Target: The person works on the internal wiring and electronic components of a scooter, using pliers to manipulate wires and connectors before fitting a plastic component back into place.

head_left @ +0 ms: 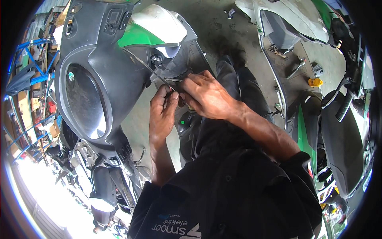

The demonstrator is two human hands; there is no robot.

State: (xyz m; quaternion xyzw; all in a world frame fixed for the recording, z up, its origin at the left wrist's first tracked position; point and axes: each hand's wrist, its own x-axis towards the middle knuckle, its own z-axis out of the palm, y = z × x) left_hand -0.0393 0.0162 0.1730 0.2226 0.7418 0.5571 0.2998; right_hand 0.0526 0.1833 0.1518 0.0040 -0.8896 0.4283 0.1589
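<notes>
A thin dark cable [144, 63] runs down from the grey scooter body [119, 85] to my fingers. My left hand [164, 109] pinches its end between thumb and forefinger, where a small reddish bit shows. Close against it, my right hand [209, 95] has its fingers curled in, and whatever lies in them is hidden. Just above both hands sits a dark round fitting [156, 59] under the scooter's white and green panel [159, 28].
At the right stands another scooter with a dark seat [342, 139]; on its footboard [292, 79] lie a brake lever [296, 68] and a yellow container [315, 82]. Blue shelving [39, 77] full of parts lines the left. More scooters [104, 195] stand at the lower left.
</notes>
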